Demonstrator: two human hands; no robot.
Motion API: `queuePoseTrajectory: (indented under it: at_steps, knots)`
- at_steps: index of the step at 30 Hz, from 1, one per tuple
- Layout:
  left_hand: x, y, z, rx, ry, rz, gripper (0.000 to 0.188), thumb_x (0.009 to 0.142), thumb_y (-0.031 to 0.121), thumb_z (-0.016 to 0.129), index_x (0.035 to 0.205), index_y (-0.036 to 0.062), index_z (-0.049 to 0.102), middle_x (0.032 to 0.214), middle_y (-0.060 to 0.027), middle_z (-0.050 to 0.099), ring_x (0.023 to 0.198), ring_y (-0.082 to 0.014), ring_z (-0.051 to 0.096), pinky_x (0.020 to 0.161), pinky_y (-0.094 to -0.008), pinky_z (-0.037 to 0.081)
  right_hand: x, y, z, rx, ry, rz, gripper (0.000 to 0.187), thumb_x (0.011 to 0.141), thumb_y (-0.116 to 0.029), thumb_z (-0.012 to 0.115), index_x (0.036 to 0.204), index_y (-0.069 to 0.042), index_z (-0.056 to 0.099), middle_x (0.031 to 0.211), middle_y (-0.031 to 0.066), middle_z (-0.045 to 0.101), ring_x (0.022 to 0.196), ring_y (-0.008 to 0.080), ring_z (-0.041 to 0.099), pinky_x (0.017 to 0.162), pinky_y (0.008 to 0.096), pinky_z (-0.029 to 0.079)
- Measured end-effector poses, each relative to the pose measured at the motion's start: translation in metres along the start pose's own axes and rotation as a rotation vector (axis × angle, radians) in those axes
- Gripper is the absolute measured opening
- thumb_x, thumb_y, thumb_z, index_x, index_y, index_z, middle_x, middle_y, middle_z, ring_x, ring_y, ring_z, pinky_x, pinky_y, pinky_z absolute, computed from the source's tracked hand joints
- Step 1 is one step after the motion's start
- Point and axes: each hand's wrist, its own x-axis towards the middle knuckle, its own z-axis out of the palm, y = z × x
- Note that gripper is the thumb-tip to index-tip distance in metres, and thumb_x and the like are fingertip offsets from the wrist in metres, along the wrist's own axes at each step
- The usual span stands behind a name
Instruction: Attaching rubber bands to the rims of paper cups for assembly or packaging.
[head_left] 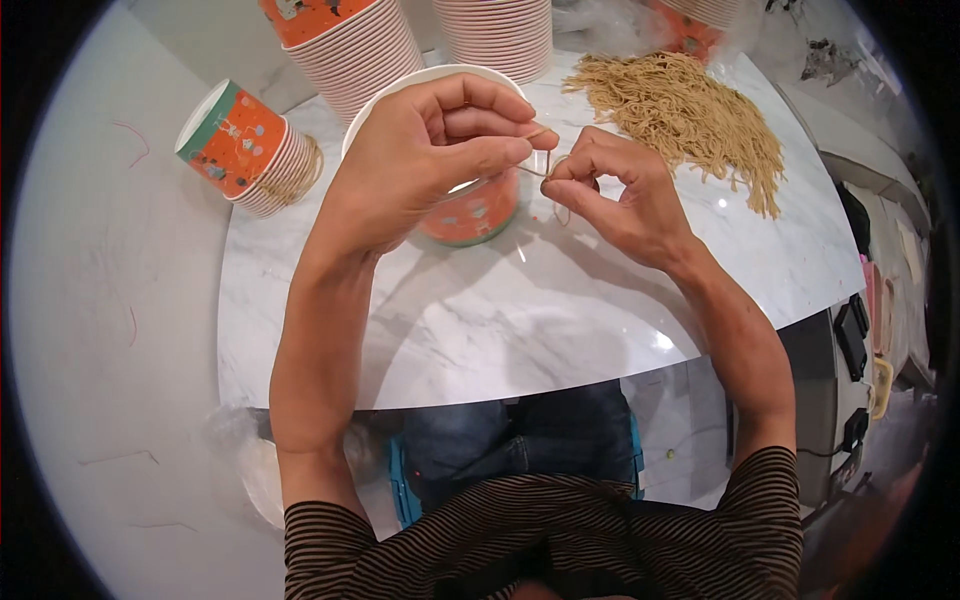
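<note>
Tan string (534, 172) spans crosswise from our left hand (420, 155) to our right hand (625, 195), nearer the far edge of the table (500, 345) — right pinches it firmly; left carries it, how tightly we cannot tell.

Stacked buckets (355, 65) and string (690, 115) suggest a workshop.

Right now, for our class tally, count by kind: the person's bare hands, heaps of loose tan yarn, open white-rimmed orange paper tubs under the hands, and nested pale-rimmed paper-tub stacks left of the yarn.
Bare hands, left hand and right hand: 2
Tan yarn heap: 1
Open orange tub: 1
Nested tub stacks: 3
Total: 7
</note>
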Motion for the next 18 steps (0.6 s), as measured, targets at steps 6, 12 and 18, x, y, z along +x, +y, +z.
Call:
queuePoseTrajectory:
  at_steps: [6, 12, 18]
  knots:
    - [-0.001, 0.007, 0.006, 0.005, 0.048, -0.064, 0.022, 0.095, 0.000, 0.070, 0.115, -0.0054, 0.063, 0.107, -0.0173, 0.077, 0.086, -0.0109, 0.072, 0.066, -0.0195, 0.055, 0.001, 0.007, -0.007, 0.277, 0.072, 0.289, 0.015, 0.092, -0.013, 0.075, 0.091, 0.002, 0.075, 0.082, 0.0008, 0.069, 0.073, 0.0050, 0.057, 0.065, 0.0248, 0.046]
    - [0.003, 0.008, 0.014, 0.026, 0.037, -0.069, 0.027, 0.096, -0.001, 0.067, 0.121, -0.0046, 0.062, 0.113, -0.0175, 0.076, 0.076, -0.0068, 0.067, 0.064, -0.0187, 0.053, -0.001, 0.008, -0.004, 0.318, 0.018, 0.342, 0.022, 0.091, -0.021, 0.076, 0.092, 0.002, 0.076, 0.079, -0.0002, 0.069, 0.072, 0.0044, 0.057, 0.064, 0.0235, 0.046]
    - [0.004, -0.001, 0.021, 0.173, -0.015, 0.071, 0.041, 0.095, -0.003, 0.065, 0.135, -0.0058, 0.057, 0.123, -0.0158, 0.073, 0.113, -0.0178, 0.070, 0.090, -0.0255, 0.056, -0.002, 0.000, -0.005, 0.299, -0.077, 0.309, 0.021, 0.093, -0.020, 0.074, 0.092, 0.001, 0.075, 0.080, -0.0003, 0.069, 0.071, 0.0050, 0.057, 0.065, 0.0231, 0.046]
